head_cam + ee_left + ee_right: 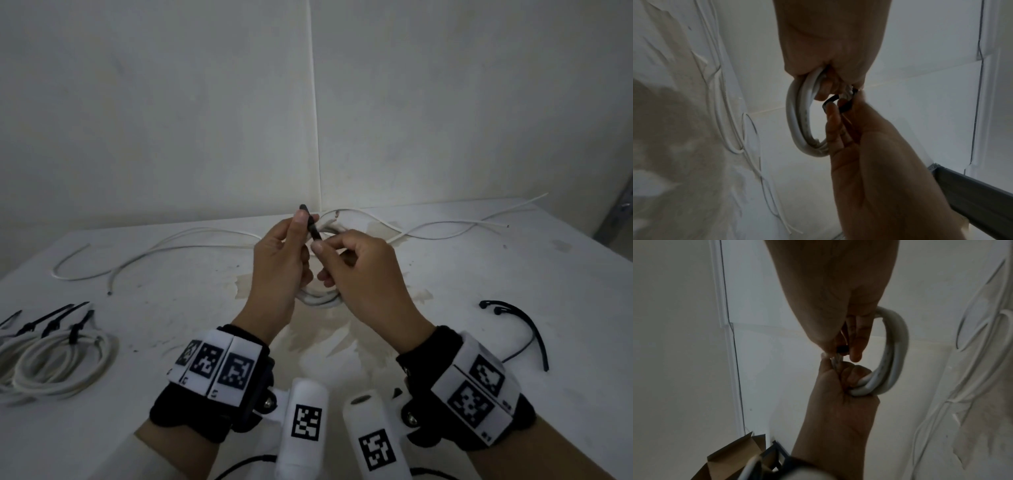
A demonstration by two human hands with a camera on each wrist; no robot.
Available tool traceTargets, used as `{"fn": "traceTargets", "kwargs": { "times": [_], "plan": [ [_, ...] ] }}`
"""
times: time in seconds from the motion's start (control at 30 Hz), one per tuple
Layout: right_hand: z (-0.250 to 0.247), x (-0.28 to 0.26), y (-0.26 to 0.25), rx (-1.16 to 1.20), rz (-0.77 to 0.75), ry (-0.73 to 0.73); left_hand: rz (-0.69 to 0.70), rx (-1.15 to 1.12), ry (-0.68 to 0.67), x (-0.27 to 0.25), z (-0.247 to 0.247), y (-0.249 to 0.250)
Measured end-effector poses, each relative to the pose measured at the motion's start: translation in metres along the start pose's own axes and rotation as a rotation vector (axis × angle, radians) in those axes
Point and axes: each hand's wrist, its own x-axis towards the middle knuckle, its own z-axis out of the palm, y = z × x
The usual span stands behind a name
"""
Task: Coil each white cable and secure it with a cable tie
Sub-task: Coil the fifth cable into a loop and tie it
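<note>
here, above the middle of the table, left hand clenched around a coil of white cable, thumb pressing a black cable tie against it, tie's end poking up past the thumb. right hand pinching the same tie just beside the left thumb, coil hanging between both hands. loose cables strewn across the far side of the table, tied coils at the near left, spare ties to the right.
</note>
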Motion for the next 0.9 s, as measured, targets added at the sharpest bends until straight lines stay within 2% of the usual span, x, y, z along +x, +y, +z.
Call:
{"fn": "traceTargets", "kwargs": {
  "times": [0.27,0.43,0.47,0.6,0.7,0.9],
  "plan": [
    [-0.001,0.004,-0.002,0.040,-0.002,0.042,0.007,0.058,0.010,-0.006,0.004,-0.003],
    [-0.012,0.003,-0.006,-0.123,-0.219,0.168,-0.019,0.060,-0.017,-0.002,-0.011,-0.002],
    [-0.016,0.005,-0.004,-0.132,-0.215,0.165,-0.030,0.062,-0.041,-0.002,-0.013,-0.001],
    [-0.023,0.015,-0.002,-0.067,0.005,0.003,-0.067,0.115,-0.152,-0.006,-0.016,0.001],
    [-0.022,0.020,-0.005,-0.065,0.008,-0.136,-0.061,0.135,-0.222,-0.010,-0.015,0.003],
    [-0.026,0.023,-0.009,-0.014,-0.003,-0.215,-0.066,0.136,-0.245,-0.014,-0.014,0.008]
  ]
}}
